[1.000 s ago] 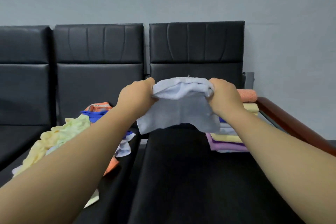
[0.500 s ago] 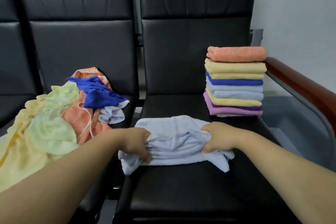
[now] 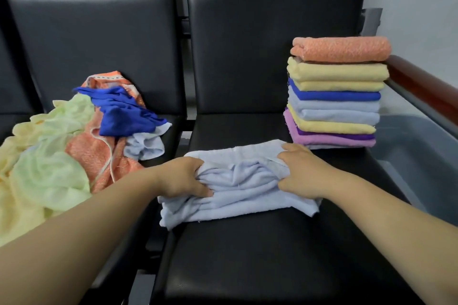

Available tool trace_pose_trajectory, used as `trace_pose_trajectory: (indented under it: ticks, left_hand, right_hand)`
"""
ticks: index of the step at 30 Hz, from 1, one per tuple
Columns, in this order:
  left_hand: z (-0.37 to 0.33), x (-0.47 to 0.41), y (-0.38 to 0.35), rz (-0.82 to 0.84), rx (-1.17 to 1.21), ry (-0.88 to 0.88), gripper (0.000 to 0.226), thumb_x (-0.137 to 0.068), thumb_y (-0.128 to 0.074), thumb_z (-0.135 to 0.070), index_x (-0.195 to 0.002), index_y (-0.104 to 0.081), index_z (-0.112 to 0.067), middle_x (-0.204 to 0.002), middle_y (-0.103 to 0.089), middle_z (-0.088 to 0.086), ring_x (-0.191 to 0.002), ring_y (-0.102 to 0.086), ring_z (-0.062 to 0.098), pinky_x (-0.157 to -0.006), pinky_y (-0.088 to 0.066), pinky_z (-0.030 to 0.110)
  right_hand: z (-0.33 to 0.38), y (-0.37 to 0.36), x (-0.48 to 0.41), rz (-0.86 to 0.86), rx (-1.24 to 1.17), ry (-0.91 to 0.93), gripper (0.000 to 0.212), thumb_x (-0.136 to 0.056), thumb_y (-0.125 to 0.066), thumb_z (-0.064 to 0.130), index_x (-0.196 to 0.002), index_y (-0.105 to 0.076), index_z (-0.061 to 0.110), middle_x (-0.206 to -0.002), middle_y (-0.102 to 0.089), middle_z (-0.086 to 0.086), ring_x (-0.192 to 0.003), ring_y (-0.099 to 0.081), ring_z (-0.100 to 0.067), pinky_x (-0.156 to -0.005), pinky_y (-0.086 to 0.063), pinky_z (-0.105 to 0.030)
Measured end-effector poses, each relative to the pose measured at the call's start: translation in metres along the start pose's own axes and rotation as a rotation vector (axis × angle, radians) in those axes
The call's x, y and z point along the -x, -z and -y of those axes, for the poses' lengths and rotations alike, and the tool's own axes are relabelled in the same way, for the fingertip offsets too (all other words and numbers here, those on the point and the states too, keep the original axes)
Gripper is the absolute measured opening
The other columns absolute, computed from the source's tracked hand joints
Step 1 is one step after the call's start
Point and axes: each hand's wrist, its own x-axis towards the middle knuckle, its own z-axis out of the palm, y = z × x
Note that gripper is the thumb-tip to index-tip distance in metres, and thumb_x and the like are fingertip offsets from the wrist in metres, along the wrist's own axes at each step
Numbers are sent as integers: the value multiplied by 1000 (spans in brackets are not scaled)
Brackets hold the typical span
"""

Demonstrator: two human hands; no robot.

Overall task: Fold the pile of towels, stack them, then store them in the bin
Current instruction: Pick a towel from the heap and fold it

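Pale blue terry lies bunched across the black leather seat [image 3: 272, 255] of the right-hand chair: a light blue towel [image 3: 243, 195], creased and only roughly gathered, its long side running left to right near the front half of the cushion. The left hand [image 3: 183, 177] grips the towel's left end, fingers curled over a wad of cloth with the thumb tucked against the lower folds. The right hand [image 3: 301, 176] holds the right end, fingers bent down into the fabric and closed on a fold; its fingertips are buried in the cloth. Behind the right hand, at the back right of the same seat, stands the stack of folded towels [image 3: 334, 111], with an orange towel [image 3: 339, 49] on top, then yellow, royal blue, light blue, yellow again and purple layers below. The stack sits just beside the wooden armrest [image 3: 426, 82]. Beyond that armrest, lower down, part of a grey bin [image 3: 416, 156] shows. On the neighbouring seat to the left sprawls the pile of unfolded towels [image 3: 49, 168]: pale green and yellow pieces, an orange one, a small light blue one, and a royal blue towel [image 3: 124, 116] draped over the top.
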Motion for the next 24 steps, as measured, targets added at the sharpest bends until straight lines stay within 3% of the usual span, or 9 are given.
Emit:
trace_pose_trajectory:
  ticks: [3,5,7,10,13,16,18,22,24]
  left_hand:
    - [1,-1,-3,-20,-10,-6,42,-67,-79,-50,-92,-66,-19,-92,-74,0,-91,-70,17,-85,-58,39]
    - [1,1,-5,-31,-3,-20,32,-72,-78,-43,-89,-66,-19,-90,-74,1,-87,-70,15,-83,-58,36]
    - [0,4,-5,-38,12,-38,23,-75,-78,-37,-86,-65,-21,-88,-74,0,-82,-68,11,-80,-57,32]
    - [-2,7,-5,-38,21,-24,29,-74,-78,-40,-90,-66,-19,-84,-72,-5,-81,-67,11,-82,-57,33]
    - [-4,12,-7,31,22,44,40,-67,-80,-45,-89,-64,-16,-79,-68,-7,-75,-62,9,-84,-58,38]
    - [-13,26,-6,215,28,29,24,-73,-79,-39,-75,-63,-22,-73,-68,-6,-69,-62,9,-72,-58,33]
    - [-16,35,-5,306,48,9,19,-78,-79,-34,-70,-64,-25,-72,-69,-5,-69,-63,10,-74,-56,33]
    - [-13,41,-5,200,136,1,17,-78,-80,-25,-76,-65,-18,-69,-68,-1,-61,-63,13,-63,-53,29]
    - [-11,42,-6,160,171,11,15,-77,-82,-23,-81,-69,-16,-75,-71,-1,-67,-66,14,-66,-54,30]
  right_hand:
    - [7,-3,6,-77,122,6,21,-87,-67,30,-100,-57,17,-145,-43,3,-135,-37,-24,-104,-40,-36]
    - [11,-7,6,-154,160,38,19,-86,-67,29,-97,-56,18,-125,-50,9,-118,-46,-23,-90,-44,-34]
    - [12,-8,6,-98,10,17,17,-84,-65,23,-86,-49,19,-99,-49,10,-94,-51,-20,-71,-43,-30]
    - [9,-8,6,-15,-69,-50,13,-86,-58,27,-81,-48,20,-87,-55,3,-77,-54,-15,-58,-38,-27]
    - [10,0,11,86,-54,-67,17,-91,-56,27,-77,-55,17,-73,-55,3,-68,-52,-14,-57,-38,-27]
    - [13,4,26,233,-117,-90,18,-85,-59,25,-70,-50,21,-66,-49,4,-64,-46,-15,-58,-37,-30]
    - [14,3,38,289,-130,-98,19,-80,-60,26,-69,-45,22,-65,-46,5,-63,-43,-13,-58,-35,-30]
    - [15,-3,47,247,-178,-63,20,-74,-57,26,-65,-40,23,-59,-39,8,-58,-36,-12,-53,-31,-30]
    - [13,-6,48,235,-185,-44,18,-73,-56,24,-64,-40,22,-59,-39,7,-59,-36,-14,-53,-30,-32]
